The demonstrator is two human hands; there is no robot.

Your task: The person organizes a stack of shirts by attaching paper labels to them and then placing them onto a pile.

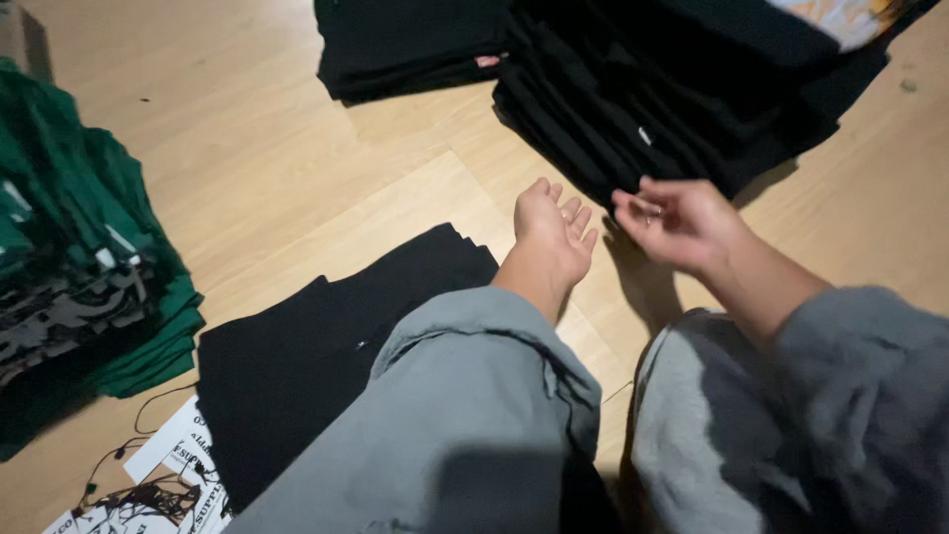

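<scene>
Grey fleece sleeves fill the bottom of my view, both forearms stretched out over the pale wooden floor (297, 148). My left hand (552, 232) hangs empty, palm turned inward, fingers loosely curled, its grip released above bare floor. My right hand (677, 220) is just beside it, fingers half bent, grip also released and holding nothing; its fingertips sit near the edge of the slumped pile of black folded garments (672, 109). Under my left sleeve lies a flat black folded garment (326, 346). At its lower left lie white paper tags with black strings (163, 475). Farther left lies a heap of green folded garments (69, 247). Another stack of black clothes (410, 44) sits at the top.
</scene>
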